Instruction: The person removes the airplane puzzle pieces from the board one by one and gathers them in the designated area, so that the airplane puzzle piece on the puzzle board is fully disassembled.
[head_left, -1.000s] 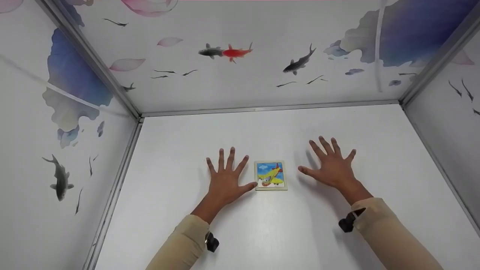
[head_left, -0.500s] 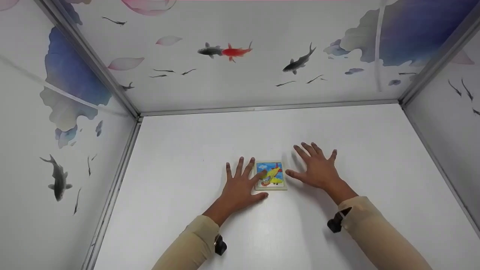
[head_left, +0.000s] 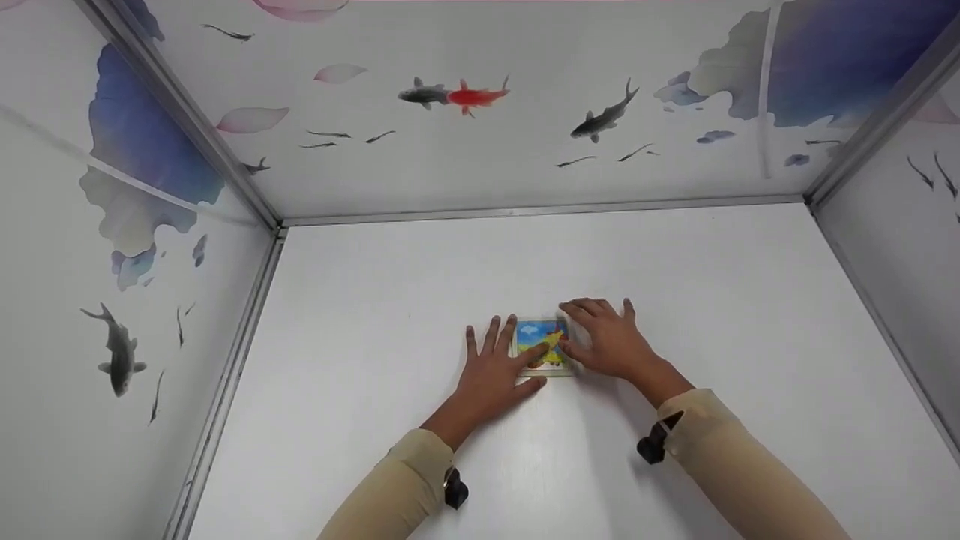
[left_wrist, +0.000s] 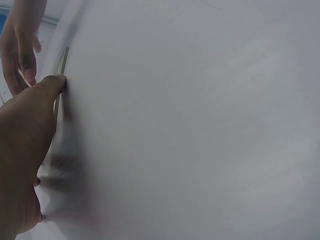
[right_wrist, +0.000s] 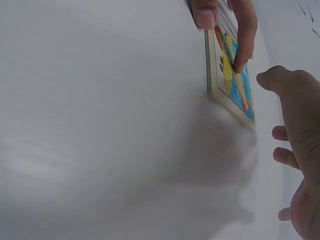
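A small square wooden picture puzzle (head_left: 529, 330), showing a yellow airplane on blue sky, lies flat on the white table. My left hand (head_left: 487, 379) is spread at its left side. The index finger rests over the picture, and the thumb lies along the near edge. In the right wrist view, that thumb (right_wrist: 205, 19) meets the puzzle's pale wooden edge (right_wrist: 220, 101). At the puzzle's right side, my right hand (head_left: 616, 343) has its fingers loosely bent and holds nothing. In the right wrist view, its thumb (right_wrist: 272, 79) is apart from the board.
White panels with painted fish and blue washes stand around the table, including a left panel (head_left: 60, 247) and a back panel (head_left: 525, 45). A grey metal strip (head_left: 420, 217) runs along the table's far edge. Each sleeve carries a black wrist device (head_left: 455, 489).
Both hands have moved inward toward the puzzle. The left index finger has come over the picture, and the right hand has reached the right edge with its fingers drawn closer together.
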